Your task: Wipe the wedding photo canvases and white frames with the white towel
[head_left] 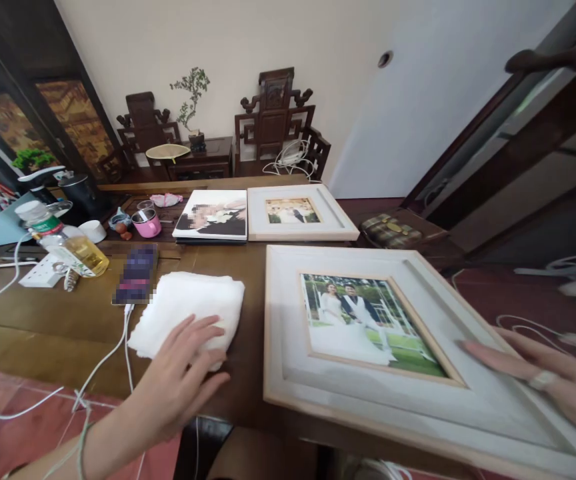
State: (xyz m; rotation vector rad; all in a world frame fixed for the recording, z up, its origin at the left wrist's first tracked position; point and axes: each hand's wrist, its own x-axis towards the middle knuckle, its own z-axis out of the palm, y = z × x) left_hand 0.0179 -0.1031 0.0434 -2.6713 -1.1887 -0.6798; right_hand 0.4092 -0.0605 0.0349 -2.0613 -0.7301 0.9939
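Observation:
My left hand [183,367] rests with fingers spread and flat on a folded white cloth [183,300] on the wooden table. To its right is a large picture frame [288,327] with a wide pale border and light wood edging, holding a wedding photo [353,320] of a couple on a swing. My right hand [538,367] grips this frame by its right side, thumb on the front border; the other fingers are partly hidden by the edge. The frame's right part reaches past the table edge.
Behind lie a smaller picture frame [335,220] and a white photo panel [213,213]. On the left are a phone [138,273] with a white cable, a bottle of yellow liquid [85,253], a power strip [42,272] and a pink cup [147,224]. Carved chairs [274,110] stand against the wall.

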